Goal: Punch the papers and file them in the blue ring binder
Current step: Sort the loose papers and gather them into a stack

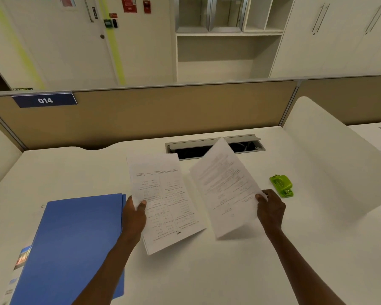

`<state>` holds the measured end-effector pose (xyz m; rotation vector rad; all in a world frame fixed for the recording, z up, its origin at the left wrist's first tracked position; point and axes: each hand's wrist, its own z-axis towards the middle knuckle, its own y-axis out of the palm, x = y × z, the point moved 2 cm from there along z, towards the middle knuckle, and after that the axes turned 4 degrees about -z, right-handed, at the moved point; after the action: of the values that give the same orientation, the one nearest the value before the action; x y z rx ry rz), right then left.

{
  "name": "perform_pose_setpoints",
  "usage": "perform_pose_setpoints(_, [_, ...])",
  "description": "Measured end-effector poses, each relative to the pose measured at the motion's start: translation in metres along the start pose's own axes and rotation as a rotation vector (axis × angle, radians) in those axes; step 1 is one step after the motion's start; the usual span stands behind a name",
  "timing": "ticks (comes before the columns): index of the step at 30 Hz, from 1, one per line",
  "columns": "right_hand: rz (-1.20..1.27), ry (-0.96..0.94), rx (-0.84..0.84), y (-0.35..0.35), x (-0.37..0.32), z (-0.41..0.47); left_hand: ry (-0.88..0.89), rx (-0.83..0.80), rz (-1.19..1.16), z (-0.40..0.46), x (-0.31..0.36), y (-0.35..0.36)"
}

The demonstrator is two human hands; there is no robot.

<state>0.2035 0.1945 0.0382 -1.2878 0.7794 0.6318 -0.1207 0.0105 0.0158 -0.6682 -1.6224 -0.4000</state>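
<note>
Left hand (134, 213) pinching a printed stack of papers (163, 201) at its left edge, thumb on top, lower end resting near the white counter (207, 271). Right hand (271, 209) gripping a single printed sheet (224, 190) at its right edge, lifted and tilted, slightly blurred. Hands well apart, each clamped on its own paper. Closed blue ring binder (75, 243) flat on the counter, left of the left forearm. Green hole punch (281, 186) on the counter, just beyond the right hand. Open cable tray (246, 147) behind the sheets.
</note>
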Motion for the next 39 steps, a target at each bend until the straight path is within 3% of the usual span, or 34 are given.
perform_pose_setpoints(6, [0.148,0.033,-0.010,0.002,-0.024,0.000,-0.017,-0.007,0.013,0.001,-0.004,0.006])
perform_pose_setpoints(15, [0.291,0.127,-0.324,0.030,-0.052,-0.040,-0.053,-0.108,-0.139,-0.004,0.012,0.025])
perform_pose_setpoints(20, [0.054,0.008,-0.370,0.036,-0.053,-0.054,-0.046,-0.187,-0.204,-0.011,0.026,0.031])
perform_pose_setpoints(23, [-0.136,-0.082,-0.546,0.030,-0.056,-0.048,-0.041,-0.220,-0.213,-0.012,0.030,0.030])
perform_pose_setpoints(25, [-0.135,-0.072,-0.642,0.026,-0.060,-0.039,-0.023,-0.252,-0.194,-0.013,0.031,0.029])
perform_pose_setpoints(28, [-0.074,-0.011,-0.701,0.021,-0.070,-0.023,0.020,-0.310,-0.168,-0.017,0.038,0.029])
perform_pose_setpoints(34, [0.388,0.196,-0.920,0.025,-0.074,-0.013,0.073,-0.439,-0.122,-0.021,0.040,0.033])
perform_pose_setpoints(39, [0.381,0.149,-0.860,0.030,-0.070,-0.025,-0.048,-0.338,-0.124,-0.025,0.045,0.038])
